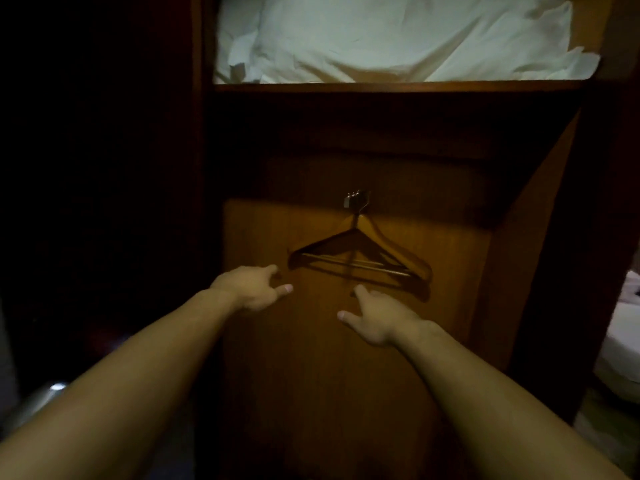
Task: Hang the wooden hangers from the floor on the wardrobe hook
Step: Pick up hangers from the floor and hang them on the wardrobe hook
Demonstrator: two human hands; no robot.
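Note:
A wooden hanger [388,249] hangs from a small metal hook [354,199] on the wardrobe's back panel and throws a dark shadow to its left. My left hand [254,289] is just below the hanger's left end, fingers apart and holding nothing. Below the hanger's middle, my right hand [377,318] is spread with thumb and fingers apart, also holding nothing. Neither hand touches the hanger. The floor and any hangers on it are hidden in the dark.
A shelf edge [394,86] above carries white bedding [398,36]. The wardrobe's side wall [533,237] slants on the right. White fabric [623,341] shows at the far right edge. The left of the view is dark.

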